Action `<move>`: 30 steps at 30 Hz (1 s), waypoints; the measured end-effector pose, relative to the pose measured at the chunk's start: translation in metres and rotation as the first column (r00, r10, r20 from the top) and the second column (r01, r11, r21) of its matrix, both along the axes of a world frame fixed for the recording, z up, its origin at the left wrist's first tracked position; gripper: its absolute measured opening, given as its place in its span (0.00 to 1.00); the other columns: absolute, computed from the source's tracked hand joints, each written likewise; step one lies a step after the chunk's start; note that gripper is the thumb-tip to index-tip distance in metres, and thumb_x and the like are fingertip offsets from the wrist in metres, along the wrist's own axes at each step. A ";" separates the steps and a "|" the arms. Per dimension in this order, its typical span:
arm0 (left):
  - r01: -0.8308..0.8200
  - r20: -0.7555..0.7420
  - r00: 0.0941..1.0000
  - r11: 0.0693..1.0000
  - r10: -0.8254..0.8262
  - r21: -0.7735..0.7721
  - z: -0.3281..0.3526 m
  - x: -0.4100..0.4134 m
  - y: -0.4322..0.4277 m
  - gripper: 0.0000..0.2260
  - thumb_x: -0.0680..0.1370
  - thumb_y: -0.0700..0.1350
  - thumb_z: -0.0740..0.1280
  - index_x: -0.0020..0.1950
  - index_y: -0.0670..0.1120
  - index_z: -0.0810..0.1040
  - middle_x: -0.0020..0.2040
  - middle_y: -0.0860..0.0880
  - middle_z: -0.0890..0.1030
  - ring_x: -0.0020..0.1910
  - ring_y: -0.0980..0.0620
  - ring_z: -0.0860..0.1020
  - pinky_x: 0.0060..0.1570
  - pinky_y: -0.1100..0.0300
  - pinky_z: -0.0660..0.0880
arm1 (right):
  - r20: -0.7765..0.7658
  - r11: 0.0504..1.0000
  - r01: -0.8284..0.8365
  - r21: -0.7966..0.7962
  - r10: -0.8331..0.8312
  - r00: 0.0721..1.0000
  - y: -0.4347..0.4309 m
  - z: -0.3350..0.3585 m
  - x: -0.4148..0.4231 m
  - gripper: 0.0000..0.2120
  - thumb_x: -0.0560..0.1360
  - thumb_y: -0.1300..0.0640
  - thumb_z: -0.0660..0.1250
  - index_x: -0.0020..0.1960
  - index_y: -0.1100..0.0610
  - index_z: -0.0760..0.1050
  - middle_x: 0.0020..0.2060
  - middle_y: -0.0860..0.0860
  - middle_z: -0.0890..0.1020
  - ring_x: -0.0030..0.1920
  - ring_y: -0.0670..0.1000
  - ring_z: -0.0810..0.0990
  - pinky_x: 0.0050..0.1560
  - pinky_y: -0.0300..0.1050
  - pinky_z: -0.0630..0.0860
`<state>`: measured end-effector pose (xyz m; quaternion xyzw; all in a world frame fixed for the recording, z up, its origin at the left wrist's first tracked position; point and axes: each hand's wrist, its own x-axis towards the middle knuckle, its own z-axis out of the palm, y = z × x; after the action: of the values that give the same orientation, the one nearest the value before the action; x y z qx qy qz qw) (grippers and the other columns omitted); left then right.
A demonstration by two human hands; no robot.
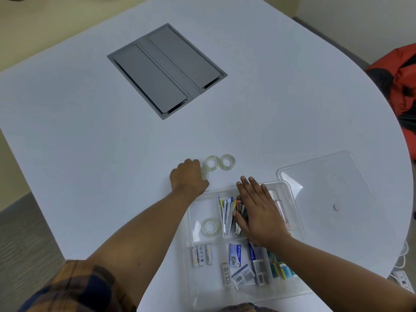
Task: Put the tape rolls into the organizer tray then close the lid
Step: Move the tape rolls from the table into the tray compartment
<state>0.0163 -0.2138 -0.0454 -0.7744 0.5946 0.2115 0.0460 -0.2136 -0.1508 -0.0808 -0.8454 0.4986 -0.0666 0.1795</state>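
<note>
A clear organizer tray (290,190) sits at the near edge of the white table. One clear tape roll (211,226) lies in its upper left compartment. Two more tape rolls (212,163) (227,162) lie side by side on the table beyond the tray. My left hand (188,178) rests on the table over a third loose roll (203,174), fingers curled around it; only its edge shows. My right hand (258,210) lies flat, fingers spread, on top of the tray's middle compartments. The clear lid (333,194) lies on the table to the right of the tray.
The tray holds batteries (201,255), staple boxes (235,255), and several pens or clips (227,210). A grey cable hatch (166,70) is set into the table farther back. A red and black bag (403,86) sits off the table's right edge.
</note>
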 end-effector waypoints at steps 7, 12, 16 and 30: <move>-0.175 -0.250 0.962 0.955 0.114 -0.240 0.021 0.013 0.035 0.22 0.67 0.56 0.71 0.59 0.52 0.75 0.55 0.51 0.78 0.53 0.48 0.77 0.46 0.54 0.76 | -0.012 1.000 0.009 0.008 -0.009 1.000 -0.001 0.002 0.001 0.33 0.79 0.43 0.56 0.79 0.53 0.51 0.79 0.48 0.52 0.79 0.48 0.45 0.78 0.52 0.46; -0.134 -0.291 0.956 0.945 0.043 -0.300 0.031 0.007 0.089 0.22 0.67 0.56 0.72 0.59 0.54 0.74 0.54 0.55 0.78 0.50 0.52 0.78 0.45 0.56 0.76 | -0.017 1.000 0.008 0.009 -0.008 1.000 0.000 0.003 0.000 0.33 0.80 0.43 0.56 0.79 0.53 0.50 0.79 0.49 0.52 0.79 0.48 0.44 0.78 0.52 0.46; -0.069 -0.244 0.970 0.959 0.000 -0.274 0.028 0.000 0.118 0.23 0.68 0.57 0.72 0.62 0.54 0.75 0.58 0.57 0.78 0.48 0.52 0.80 0.44 0.59 0.75 | -0.023 1.000 0.004 0.015 -0.003 1.000 0.000 0.004 0.001 0.33 0.80 0.43 0.55 0.79 0.54 0.50 0.79 0.49 0.52 0.79 0.48 0.43 0.78 0.53 0.47; 0.198 0.101 0.973 0.976 -0.207 0.087 0.017 -0.022 0.121 0.11 0.68 0.36 0.67 0.46 0.49 0.73 0.49 0.51 0.78 0.41 0.48 0.79 0.29 0.60 0.58 | -0.006 1.000 0.007 0.014 -0.007 1.000 0.001 0.003 0.000 0.32 0.80 0.43 0.55 0.79 0.54 0.50 0.79 0.49 0.51 0.79 0.48 0.44 0.78 0.54 0.48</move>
<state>-0.0060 -0.0931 -0.0287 -0.7177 0.6586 0.1854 0.1294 -0.2133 -0.1498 -0.0778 -0.8425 0.5027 -0.0612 0.1836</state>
